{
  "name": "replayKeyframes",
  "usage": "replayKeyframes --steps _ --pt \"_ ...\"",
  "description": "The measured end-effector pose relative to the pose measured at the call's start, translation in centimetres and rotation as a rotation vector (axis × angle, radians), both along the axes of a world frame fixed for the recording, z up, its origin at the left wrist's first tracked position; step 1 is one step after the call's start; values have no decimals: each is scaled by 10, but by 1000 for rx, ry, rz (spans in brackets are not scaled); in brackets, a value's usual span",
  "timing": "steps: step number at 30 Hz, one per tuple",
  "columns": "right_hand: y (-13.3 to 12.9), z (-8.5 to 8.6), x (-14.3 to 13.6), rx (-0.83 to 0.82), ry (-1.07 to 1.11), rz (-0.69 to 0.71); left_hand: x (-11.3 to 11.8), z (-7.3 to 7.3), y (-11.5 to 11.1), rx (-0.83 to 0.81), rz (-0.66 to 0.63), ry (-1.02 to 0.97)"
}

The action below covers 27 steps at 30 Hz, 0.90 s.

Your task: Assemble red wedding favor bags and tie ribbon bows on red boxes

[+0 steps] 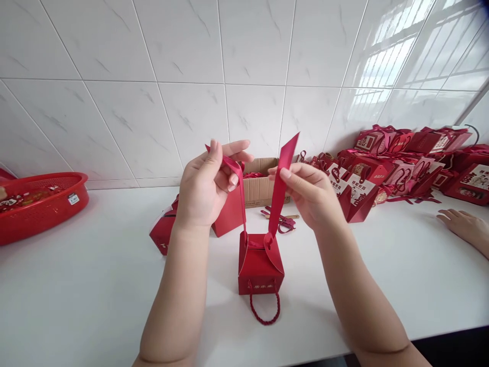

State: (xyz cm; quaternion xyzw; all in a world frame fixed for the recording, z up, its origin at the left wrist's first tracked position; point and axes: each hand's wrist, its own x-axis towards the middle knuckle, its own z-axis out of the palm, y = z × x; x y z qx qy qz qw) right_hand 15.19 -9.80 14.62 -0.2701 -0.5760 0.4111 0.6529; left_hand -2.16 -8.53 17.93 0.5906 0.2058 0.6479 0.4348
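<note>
A small red gift box (pixel 261 267) stands on the white table, a twisted rope handle (pixel 265 322) lying in front of it. Red ribbon (pixel 278 196) comes up from two holes at the top of the box. My left hand (pixel 208 181) holds one ribbon end, which runs over its curled fingers, thumb raised. The other end is pinched between thumb and fingers of my right hand (pixel 311 191), its slanted tip pointing up. Both hands are above the box, apart from each other.
A red basket (pixel 64 204) is at the far left. Behind my hands are more red boxes (pixel 229 211), a cardboard carton (pixel 262 191) and ribbon pieces. Many finished-looking boxes (pixel 376 171) are piled at right, near another person's hand (pixel 462 224).
</note>
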Motion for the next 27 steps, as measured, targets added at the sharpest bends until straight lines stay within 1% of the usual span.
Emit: replayKeyframes --steps 3,5,6,8,13,15,17,19,21,24,27 --pt "0 -4 -12 -35 -87 232 -4 2 -5 -15 -32 70" --pt "-2 -7 -19 -36 -133 356 -5 2 -10 -5 -12 118" --pt "-2 -9 -23 -39 -150 396 -6 1 -12 2 8 134" --pt "-3 -11 -27 -51 -161 421 -5 0 -15 14 43 153" --pt "-5 -11 -30 -40 -97 345 -2 -2 -12 28 48 166" --pt "-5 -11 -29 -26 -71 287 -2 -3 -7 40 90 156" --pt "-5 -11 -28 -17 -46 216 -3 -3 -2 52 162 148" --pt "-4 -11 -28 -17 -27 158 -5 -3 -2 54 213 172" --pt "-4 -12 -27 -17 -25 132 -8 -2 -5 34 209 233" --pt "-3 -12 -27 -1 -45 113 -10 0 -12 -7 156 316" --pt "-4 -11 -26 15 -62 102 -8 0 -14 -20 130 327"
